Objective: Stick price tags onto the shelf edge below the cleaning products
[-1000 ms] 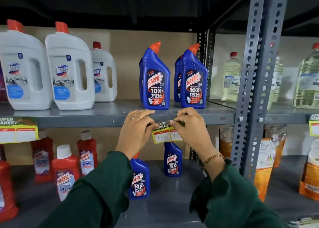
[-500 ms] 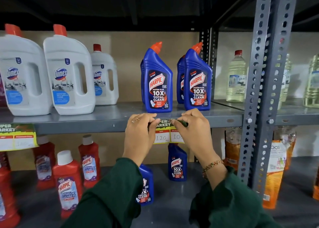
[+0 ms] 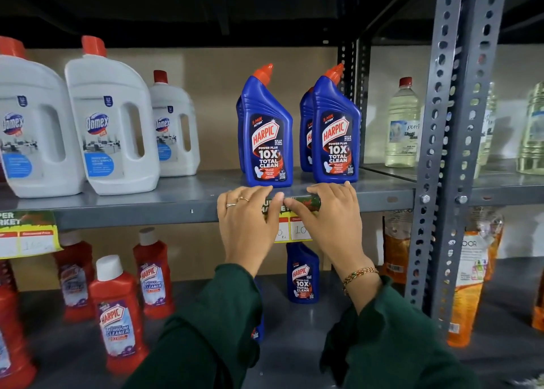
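Note:
A yellow price tag (image 3: 298, 230) with a green header lies against the grey shelf edge (image 3: 147, 215), directly below two blue Harpic bottles (image 3: 266, 135) (image 3: 337, 135). My left hand (image 3: 247, 221) covers the tag's left part, thumb on the header and fingers over the shelf lip. My right hand (image 3: 329, 221) covers its right part in the same way. Both thumbs meet at the header's middle. Only the tag's lower white price boxes show between the hands.
Another price tag (image 3: 26, 232) hangs on the same edge at the left, under white Domex bottles (image 3: 112, 123). Red Harpic bottles (image 3: 117, 315) and a small blue one (image 3: 303, 274) stand on the lower shelf. A perforated steel post (image 3: 450, 153) rises at right, with clear bottles (image 3: 403, 123) and orange pouches (image 3: 468, 285) beyond.
The tag went up from just below the shelf onto the shelf edge. My hands changed from pinching its top corners to lying flat over it, thumbs together.

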Motion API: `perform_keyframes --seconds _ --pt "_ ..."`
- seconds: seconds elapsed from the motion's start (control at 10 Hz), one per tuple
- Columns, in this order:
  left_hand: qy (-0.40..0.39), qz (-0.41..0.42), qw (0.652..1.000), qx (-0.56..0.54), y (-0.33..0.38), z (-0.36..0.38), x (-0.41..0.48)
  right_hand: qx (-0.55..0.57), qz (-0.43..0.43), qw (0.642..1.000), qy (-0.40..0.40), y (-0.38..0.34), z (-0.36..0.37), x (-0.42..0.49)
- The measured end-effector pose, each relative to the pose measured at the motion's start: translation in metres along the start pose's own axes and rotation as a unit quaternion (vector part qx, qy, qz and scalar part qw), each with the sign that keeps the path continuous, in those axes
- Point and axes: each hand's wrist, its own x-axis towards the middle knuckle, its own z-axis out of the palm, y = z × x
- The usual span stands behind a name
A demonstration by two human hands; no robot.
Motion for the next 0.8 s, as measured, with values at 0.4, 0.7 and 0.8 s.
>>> perform_keyframes --seconds 0.4,0.7,0.8 --pt "-0.013 -0.007 0.997 -0.081 -0.011 -0.012 0.004 0.047 -0.053 0.997 0.011 0.011 -0.003 0.002" --pt "-0.078 -0.02 0.992 -0.097 -0.011 -0.031 0.001 0.027 -0.039 0.998 -0.052 0.005 -0.016 0.001" --pt "-0.1 -0.022 0.989 -0.109 -0.011 -0.036 -0.001 0.051 -0.01 0.995 -0.079 0.007 -0.022 -0.006"
